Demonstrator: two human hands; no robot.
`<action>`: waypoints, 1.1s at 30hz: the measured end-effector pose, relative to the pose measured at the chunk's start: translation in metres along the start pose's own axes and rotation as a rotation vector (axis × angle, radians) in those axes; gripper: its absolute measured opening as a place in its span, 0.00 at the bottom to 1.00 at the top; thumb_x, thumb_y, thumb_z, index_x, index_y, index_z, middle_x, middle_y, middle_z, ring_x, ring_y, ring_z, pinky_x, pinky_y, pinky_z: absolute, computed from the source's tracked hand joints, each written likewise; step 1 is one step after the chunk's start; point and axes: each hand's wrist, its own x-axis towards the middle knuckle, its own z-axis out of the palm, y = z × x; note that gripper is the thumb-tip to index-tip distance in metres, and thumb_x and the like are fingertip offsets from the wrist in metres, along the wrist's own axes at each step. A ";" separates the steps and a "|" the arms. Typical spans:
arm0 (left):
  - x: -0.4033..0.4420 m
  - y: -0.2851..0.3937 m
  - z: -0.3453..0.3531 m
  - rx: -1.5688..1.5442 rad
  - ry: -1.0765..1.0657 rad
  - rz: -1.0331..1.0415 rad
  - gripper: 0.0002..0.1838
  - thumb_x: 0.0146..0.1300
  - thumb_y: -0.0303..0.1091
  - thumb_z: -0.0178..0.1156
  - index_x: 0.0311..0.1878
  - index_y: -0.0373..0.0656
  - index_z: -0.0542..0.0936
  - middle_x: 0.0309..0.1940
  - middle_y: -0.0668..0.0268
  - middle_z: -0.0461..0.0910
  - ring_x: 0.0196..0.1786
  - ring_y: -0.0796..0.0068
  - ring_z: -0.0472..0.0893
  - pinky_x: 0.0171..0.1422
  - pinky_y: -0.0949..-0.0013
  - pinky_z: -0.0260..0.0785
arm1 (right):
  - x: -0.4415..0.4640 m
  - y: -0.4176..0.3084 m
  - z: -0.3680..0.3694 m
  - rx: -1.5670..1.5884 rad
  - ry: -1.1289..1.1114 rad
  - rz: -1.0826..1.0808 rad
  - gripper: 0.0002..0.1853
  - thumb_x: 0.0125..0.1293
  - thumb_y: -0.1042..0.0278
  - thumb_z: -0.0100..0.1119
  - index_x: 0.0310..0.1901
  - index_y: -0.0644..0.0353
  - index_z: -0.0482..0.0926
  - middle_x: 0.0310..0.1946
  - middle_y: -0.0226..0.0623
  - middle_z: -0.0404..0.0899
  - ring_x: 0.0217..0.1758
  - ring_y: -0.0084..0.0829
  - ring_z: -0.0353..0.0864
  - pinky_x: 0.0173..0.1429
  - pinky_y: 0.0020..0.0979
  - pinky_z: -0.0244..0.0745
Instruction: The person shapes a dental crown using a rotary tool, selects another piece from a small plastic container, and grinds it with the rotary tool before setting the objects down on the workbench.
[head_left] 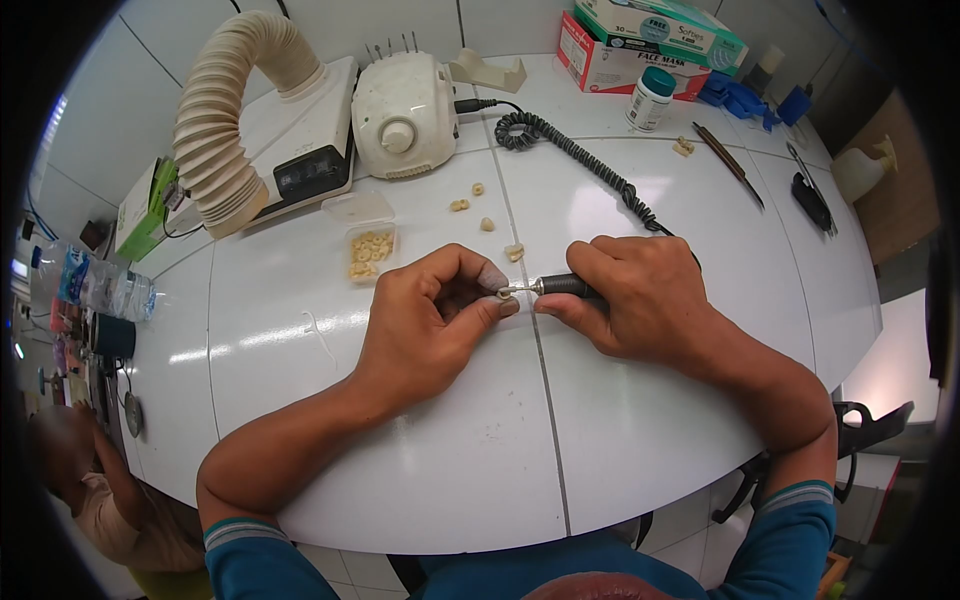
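Observation:
Between the thumb and fingertips of my left hand (pixel 420 325) is a small pale tooth-like piece (pixel 504 294), mostly covered by the fingers. My right hand (pixel 640 295) is wrapped round a black rotary handpiece (pixel 566 286), its thin metal bit (pixel 524 289) pointing left at the piece. The bit's tip meets or nearly meets the piece; I cannot tell which. Just beyond the fingertips lies another cream tooth-like piece (pixel 514 252), with more such pieces (pixel 487 224) farther back. A clear plastic box (pixel 394 262) of similar small pieces stands beyond my left hand, its lid (pixel 358 207) open.
A coiled black cord (pixel 590 160) runs to a white control unit (pixel 405 125). Left of it, a ribbed hose (pixel 215 130) arches from a white machine (pixel 305 150). Mask boxes (pixel 635 65), a white bottle (pixel 650 100) and a brown pen-like tool (pixel 728 163) lie back right. A person (pixel 120 490) sits at left.

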 end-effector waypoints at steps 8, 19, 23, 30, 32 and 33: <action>0.000 0.001 -0.001 0.023 -0.005 -0.014 0.08 0.75 0.20 0.72 0.53 0.34 0.85 0.46 0.63 0.91 0.47 0.80 0.90 0.55 0.75 0.83 | 0.000 -0.001 -0.001 0.019 -0.023 0.021 0.31 0.79 0.33 0.68 0.34 0.56 0.84 0.23 0.37 0.84 0.21 0.39 0.84 0.25 0.42 0.73; -0.001 0.000 -0.001 -0.008 -0.005 -0.011 0.08 0.76 0.19 0.71 0.54 0.35 0.83 0.47 0.63 0.90 0.49 0.80 0.90 0.57 0.74 0.84 | 0.000 0.000 -0.002 0.020 -0.040 0.018 0.30 0.80 0.33 0.68 0.34 0.56 0.85 0.23 0.37 0.85 0.21 0.40 0.85 0.25 0.42 0.74; 0.000 -0.002 -0.001 -0.030 0.011 -0.006 0.09 0.76 0.18 0.71 0.54 0.37 0.82 0.50 0.64 0.89 0.52 0.81 0.89 0.59 0.74 0.83 | 0.001 -0.002 -0.004 0.010 -0.048 0.041 0.30 0.80 0.33 0.67 0.35 0.56 0.85 0.24 0.38 0.86 0.22 0.41 0.86 0.26 0.43 0.76; 0.002 -0.011 0.005 -0.070 0.113 0.146 0.08 0.72 0.23 0.76 0.47 0.37 0.83 0.38 0.70 0.87 0.35 0.88 0.79 0.40 0.77 0.72 | 0.000 -0.001 -0.004 0.013 -0.048 0.045 0.29 0.80 0.34 0.67 0.35 0.56 0.85 0.24 0.38 0.86 0.23 0.41 0.87 0.27 0.43 0.76; 0.002 -0.012 0.005 -0.066 0.115 0.157 0.09 0.72 0.22 0.76 0.46 0.37 0.83 0.38 0.71 0.86 0.36 0.88 0.78 0.39 0.77 0.71 | 0.000 -0.001 -0.004 0.017 -0.042 0.039 0.29 0.80 0.34 0.67 0.35 0.56 0.85 0.24 0.38 0.85 0.23 0.41 0.86 0.26 0.43 0.75; 0.003 -0.013 0.005 -0.063 0.114 0.161 0.09 0.71 0.22 0.76 0.45 0.37 0.83 0.37 0.71 0.86 0.36 0.88 0.78 0.39 0.77 0.71 | 0.000 0.000 -0.004 0.016 -0.044 0.037 0.29 0.80 0.33 0.68 0.35 0.56 0.85 0.24 0.38 0.85 0.23 0.41 0.86 0.26 0.43 0.75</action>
